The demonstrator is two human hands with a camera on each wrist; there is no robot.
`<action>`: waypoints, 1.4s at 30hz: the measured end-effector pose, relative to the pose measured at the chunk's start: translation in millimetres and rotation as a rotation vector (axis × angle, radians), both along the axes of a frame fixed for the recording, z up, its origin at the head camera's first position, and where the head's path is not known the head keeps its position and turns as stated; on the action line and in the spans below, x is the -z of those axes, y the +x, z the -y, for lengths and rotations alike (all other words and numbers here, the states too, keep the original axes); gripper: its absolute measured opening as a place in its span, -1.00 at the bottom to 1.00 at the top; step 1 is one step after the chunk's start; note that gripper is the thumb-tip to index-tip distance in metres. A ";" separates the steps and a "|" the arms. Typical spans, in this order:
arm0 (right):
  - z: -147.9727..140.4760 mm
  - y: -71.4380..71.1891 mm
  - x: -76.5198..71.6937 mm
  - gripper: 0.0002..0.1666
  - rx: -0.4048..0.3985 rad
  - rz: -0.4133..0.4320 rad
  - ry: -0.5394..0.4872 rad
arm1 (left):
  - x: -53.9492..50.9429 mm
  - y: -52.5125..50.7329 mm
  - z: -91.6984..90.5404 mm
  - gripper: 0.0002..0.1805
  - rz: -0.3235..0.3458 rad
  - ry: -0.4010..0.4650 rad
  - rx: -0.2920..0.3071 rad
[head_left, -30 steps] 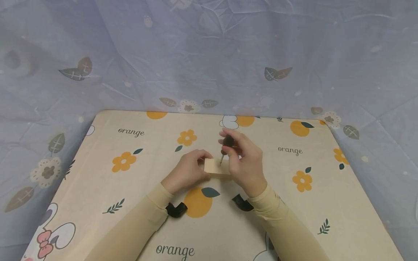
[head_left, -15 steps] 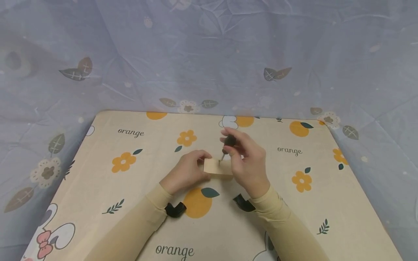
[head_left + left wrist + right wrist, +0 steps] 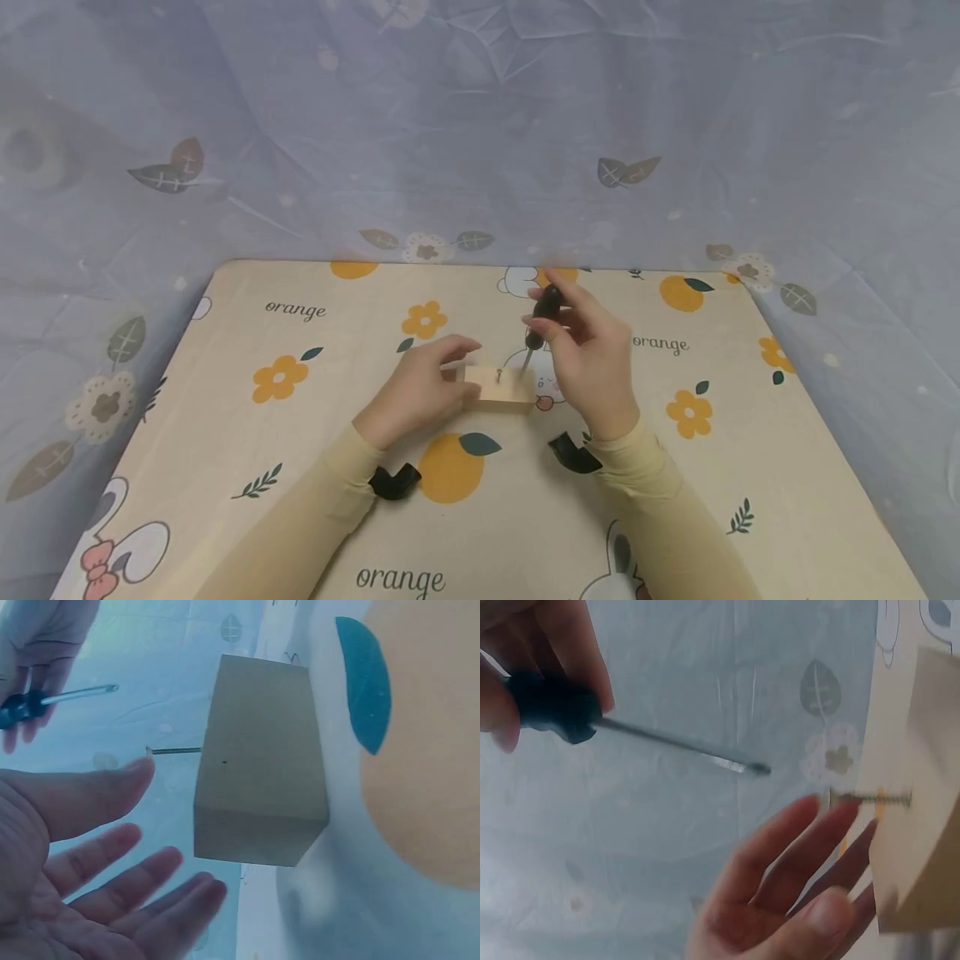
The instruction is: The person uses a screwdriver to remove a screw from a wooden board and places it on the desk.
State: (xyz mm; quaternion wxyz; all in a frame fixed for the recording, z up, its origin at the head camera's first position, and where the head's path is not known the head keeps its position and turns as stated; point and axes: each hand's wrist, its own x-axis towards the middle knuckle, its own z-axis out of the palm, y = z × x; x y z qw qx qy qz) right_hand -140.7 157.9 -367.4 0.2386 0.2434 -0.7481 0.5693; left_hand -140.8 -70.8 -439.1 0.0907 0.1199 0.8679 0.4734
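Observation:
A pale wooden block [image 3: 501, 407] lies on the table in front of me. From its top stands a long screw [image 3: 176, 751], upright, with part of its threaded shank showing in the right wrist view. My right hand [image 3: 594, 362] grips the dark handle of a screwdriver [image 3: 555, 709], whose tip is off the screw, above and to its right. At the block's left end is my left hand [image 3: 420, 385], its fingers spread and apart from the block in the left wrist view. The thumb and fingertips are close to the screw head; whether they touch it I cannot tell.
A cream cloth [image 3: 300, 533] printed with oranges, flowers and rabbits covers the table. Behind it hangs a grey-blue patterned curtain [image 3: 420, 125]. Black wrist pieces [image 3: 395, 482] stick out below both sleeves.
My right hand has lifted the screwdriver off the screw and moved right and up. My left hand has loosened from the block, its fingers opening. The screw now shows.

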 end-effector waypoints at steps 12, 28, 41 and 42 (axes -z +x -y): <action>-29.8 -22.4 4.6 -0.26 0.144 0.235 0.018 | -12.6 8.2 -11.2 -0.49 -0.109 0.102 0.036; -55.6 -56.4 35.5 -0.32 0.158 0.653 0.174 | -13.6 -8.9 -28.0 -0.68 -0.020 -0.024 0.039; -54.8 -63.2 51.3 -0.35 0.214 0.709 0.242 | -7.8 -12.5 -37.8 -0.80 -0.061 -0.038 0.090; -55.0 -63.4 51.8 -0.35 0.216 0.711 0.247 | -7.4 -12.2 -38.7 -0.81 -0.072 -0.044 0.089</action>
